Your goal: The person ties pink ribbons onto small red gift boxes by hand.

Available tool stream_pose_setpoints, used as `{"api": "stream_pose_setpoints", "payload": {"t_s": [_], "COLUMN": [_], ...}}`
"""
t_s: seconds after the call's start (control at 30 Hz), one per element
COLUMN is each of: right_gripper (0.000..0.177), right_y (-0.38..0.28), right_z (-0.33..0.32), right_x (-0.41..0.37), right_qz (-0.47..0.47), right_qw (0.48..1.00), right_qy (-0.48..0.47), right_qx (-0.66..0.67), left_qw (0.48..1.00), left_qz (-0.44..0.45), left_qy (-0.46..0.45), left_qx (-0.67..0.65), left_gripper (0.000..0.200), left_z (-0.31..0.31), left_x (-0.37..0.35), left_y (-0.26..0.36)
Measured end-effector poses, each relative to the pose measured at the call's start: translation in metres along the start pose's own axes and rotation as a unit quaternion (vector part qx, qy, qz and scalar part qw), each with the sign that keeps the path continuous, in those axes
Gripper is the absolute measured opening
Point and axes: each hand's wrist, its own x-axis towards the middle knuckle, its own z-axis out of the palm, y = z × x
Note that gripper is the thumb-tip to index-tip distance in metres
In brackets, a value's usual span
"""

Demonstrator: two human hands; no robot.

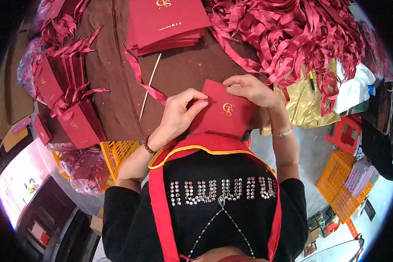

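A flat red paper gift bag (225, 105) with a gold logo is held up in front of my chest, at the near table edge. My left hand (183, 111) pinches its upper left edge between thumb and fingertips. At the upper right edge, my right hand (251, 90) grips the same bag with its fingers bent over the top. A red satin ribbon (136, 72) lies on the brown cloth and runs up to my left hand, where its end is hidden. Beside it a thin pale stick (150, 85) rests on the cloth.
A stack of red bags (168, 24) lies ahead. A big heap of red ribbons (288, 35) covers the far right, above gold wrapping (303, 109). Finished-looking bags with ribbon handles (78, 124) stand at left. Orange crates (338, 181) sit on the floor.
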Motion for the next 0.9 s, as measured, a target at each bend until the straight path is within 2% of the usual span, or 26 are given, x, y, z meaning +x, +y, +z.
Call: {"api": "stream_pose_setpoints", "payload": {"t_s": [0.1, 0.23, 0.3, 0.43, 0.5, 0.63, 0.7, 0.83, 0.9], "right_gripper": [0.027, 0.025, 0.026, 0.029, 0.031, 0.031, 0.031, 0.031, 0.031], "right_y": [0.003, -0.001, -0.002, -0.005, -0.007, -0.004, -0.005, 0.010, 0.000], "right_z": [0.002, 0.002, 0.002, 0.004, 0.004, 0.003, 0.001, 0.000, 0.001], "right_x": [0.001, -0.003, -0.004, -0.006, -0.007, -0.005, -0.006, -0.003, -0.005], "right_qz": [0.007, -0.001, 0.004, -0.004, 0.003, -0.004, -0.022, -0.015, -0.009], "right_qw": [0.997, 0.997, 0.998, 0.998, 0.994, 0.993, 0.998, 0.998, 0.990], "right_qy": [-0.012, -0.011, -0.005, -0.018, -0.042, -0.048, -0.025, -0.005, -0.062], "right_qx": [0.079, 0.077, 0.056, 0.058, 0.103, 0.108, 0.057, 0.065, 0.127], "left_qw": [0.997, 0.995, 0.985, 0.977, 0.964, 0.956, 0.961, 0.957, 0.939], "left_qz": [0.051, 0.058, 0.105, 0.128, 0.179, 0.197, 0.175, 0.187, 0.220], "left_qy": [0.036, 0.036, 0.063, 0.081, 0.099, 0.099, 0.108, 0.110, 0.116], "left_qx": [0.035, 0.079, 0.121, 0.149, 0.169, 0.193, 0.185, 0.192, 0.235], "left_gripper": [0.013, 0.012, 0.009, 0.008, 0.007, 0.008, 0.007, 0.007, 0.007], "left_z": [0.002, 0.007, 0.010, 0.016, 0.019, 0.022, 0.023, 0.022, 0.022], "left_x": [0.001, 0.001, 0.003, 0.007, 0.010, 0.014, 0.014, 0.018, 0.019], "left_y": [-0.004, -0.004, -0.003, -0.002, -0.004, -0.002, -0.002, 0.001, 0.002]}}
